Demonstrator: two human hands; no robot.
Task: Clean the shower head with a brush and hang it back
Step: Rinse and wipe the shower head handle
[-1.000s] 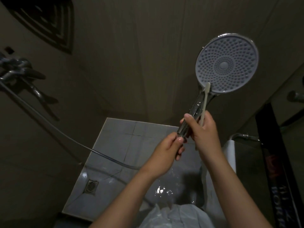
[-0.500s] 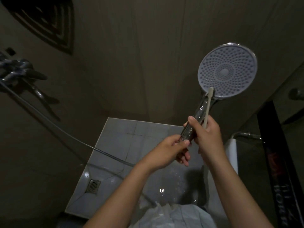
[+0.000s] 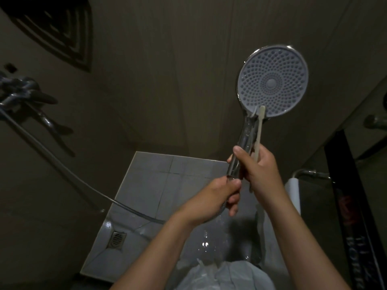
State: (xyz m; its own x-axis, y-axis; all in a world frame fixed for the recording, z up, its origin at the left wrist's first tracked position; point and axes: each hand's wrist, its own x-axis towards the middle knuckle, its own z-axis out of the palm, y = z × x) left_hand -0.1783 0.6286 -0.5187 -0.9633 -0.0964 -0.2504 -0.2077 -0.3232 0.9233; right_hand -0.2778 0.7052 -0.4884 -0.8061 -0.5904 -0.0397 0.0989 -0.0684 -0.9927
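Observation:
The round shower head faces me, its grey nozzle plate up and right of centre, on a chrome handle. My right hand grips that handle together with a pale toothbrush, whose head rests at the plate's lower rim. My left hand is closed around the handle's bottom end, where the hose joins.
The hose runs left and up to the chrome tap on the dark wall. Below lie wet grey floor tiles with a drain. A white fixture and a black panel stand at the right.
The shower head has sunk lower in the frame and turned more squarely toward me. My left hand slid down from beside the right hand to the handle's bottom end.

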